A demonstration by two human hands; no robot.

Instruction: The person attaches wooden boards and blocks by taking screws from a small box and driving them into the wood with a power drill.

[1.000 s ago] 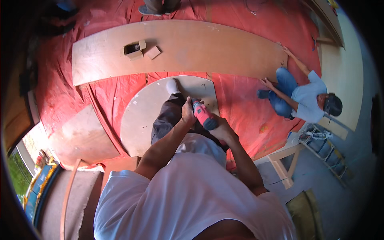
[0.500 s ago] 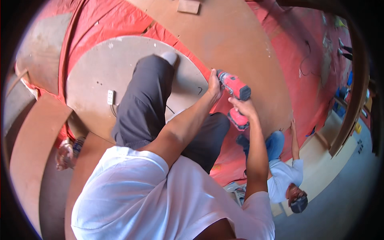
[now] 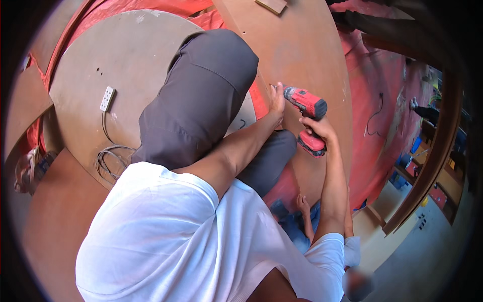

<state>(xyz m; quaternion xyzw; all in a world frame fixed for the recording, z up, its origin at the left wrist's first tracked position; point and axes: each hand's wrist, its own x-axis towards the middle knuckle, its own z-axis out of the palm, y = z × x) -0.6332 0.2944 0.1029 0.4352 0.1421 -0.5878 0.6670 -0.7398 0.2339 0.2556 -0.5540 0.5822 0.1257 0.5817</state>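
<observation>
My right hand (image 3: 320, 128) is wrapped round the handle of a red and black cordless drill (image 3: 308, 102), its battery hanging below the fist. The drill lies nearly level and its nose points left over a large brown curved panel (image 3: 312, 50). Close against the drill's front end, my left hand (image 3: 277, 103) has its fingers drawn together near the bit's tip. Whatever those fingers pinch is too small to make out. A small dark hole shows in the panel farther up.
A pale round board (image 3: 75, 75) carries a white power strip (image 3: 107, 98) and a coiled cable (image 3: 108, 160). A wooden block (image 3: 272, 5) lies on the panel's far end. Red sheeting (image 3: 375, 100) covers the floor at right. Beside my right arm is a co-worker's hand (image 3: 304, 205).
My view and body have shifted, and my leg now reaches farther up in the picture. Both hands and the drill sit slightly farther right. The co-worker's hand has come closer to my right arm.
</observation>
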